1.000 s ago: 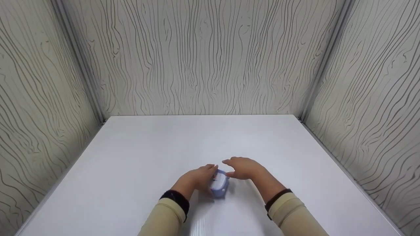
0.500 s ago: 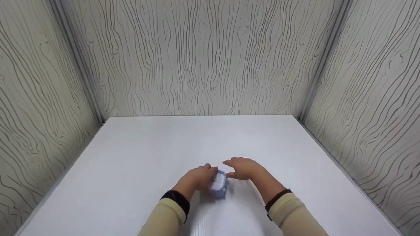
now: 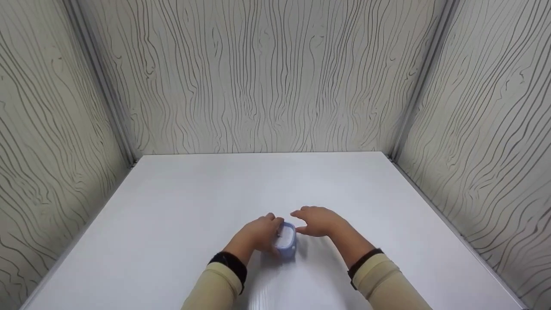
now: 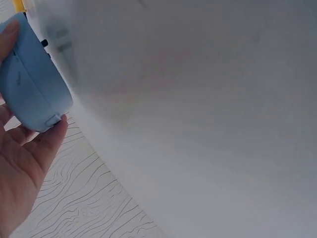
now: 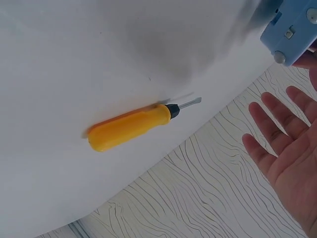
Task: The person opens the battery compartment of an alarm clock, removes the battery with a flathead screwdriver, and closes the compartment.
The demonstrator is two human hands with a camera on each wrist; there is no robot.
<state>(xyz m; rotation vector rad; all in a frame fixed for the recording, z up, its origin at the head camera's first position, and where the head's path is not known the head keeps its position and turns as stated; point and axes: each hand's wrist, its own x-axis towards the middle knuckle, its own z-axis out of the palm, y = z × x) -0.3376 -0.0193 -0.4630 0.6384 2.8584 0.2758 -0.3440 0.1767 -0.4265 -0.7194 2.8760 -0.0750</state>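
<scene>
In the head view my left hand (image 3: pixel 259 232) grips a small light-blue device (image 3: pixel 286 239) with a white, rounded face, at the front middle of the table. Seen from the left wrist, the device (image 4: pixel 34 79) has a seam round its body, with fingers below and a fingertip on top. My right hand (image 3: pixel 319 221) is beside its right edge, thumb tip right at the rim and the other fingers extended. The right wrist view shows that hand (image 5: pixel 297 153) palm-on, with a yellow-handled flathead screwdriver (image 5: pixel 131 128) lying on the table. The head view does not show the screwdriver.
A white, slightly glossy table (image 3: pixel 193 193) spans the booth. Wood-grain panels stand behind it (image 3: pixel 267 77) and on both sides, with grey metal posts (image 3: pixel 101 77) in the corners. Black bands (image 3: pixel 232 265) sit at both wrists over pale yellow sleeves.
The device and my left hand have shifted very slightly to the left, and the left fingers have moved a little on its edge. My right hand has stayed almost still.
</scene>
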